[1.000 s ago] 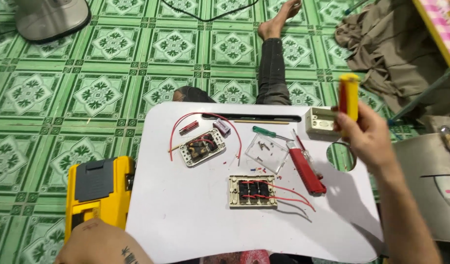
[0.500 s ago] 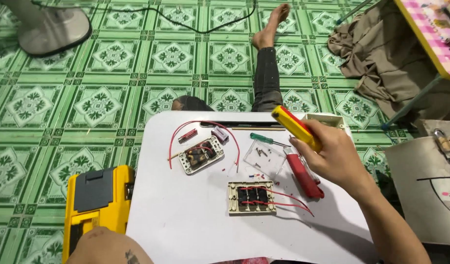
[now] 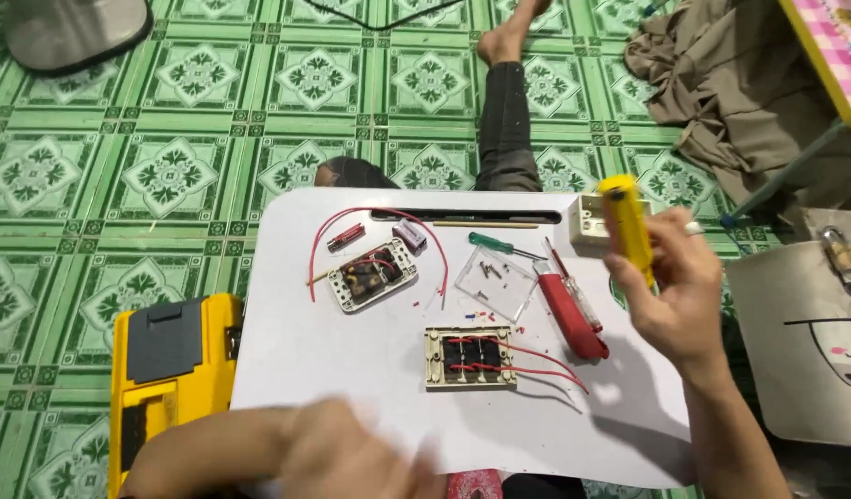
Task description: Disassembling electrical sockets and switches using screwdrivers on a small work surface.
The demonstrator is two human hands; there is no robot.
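- A yellow tool case [image 3: 171, 370] lies on the green tiled floor [image 3: 166, 176], just beside the left edge of my white worktop [image 3: 351, 360].
- My left hand [image 3: 351, 457] hovers low over the worktop's near edge; it is blurred, so I cannot tell whether its grip is open or closed.
- Further back on the worktop lies a switch plate [image 3: 372, 274] ringed by a red wire [image 3: 374, 222], with a small red part [image 3: 345, 237] near it.
- At the middle sits a second switch unit [image 3: 470, 357], red wires trailing off to its right.
- Behind it are a clear plastic lid [image 3: 495, 281] holding small screws, a green-handled screwdriver [image 3: 501, 245] and red-handled pliers [image 3: 571, 314].
- My right hand [image 3: 679, 296] is raised above the worktop's right side, its grip closed around a yellow tool [image 3: 627, 226], probably a tester pen, held nearly upright.
- A cream wall box [image 3: 592, 220] sits just behind that tool.
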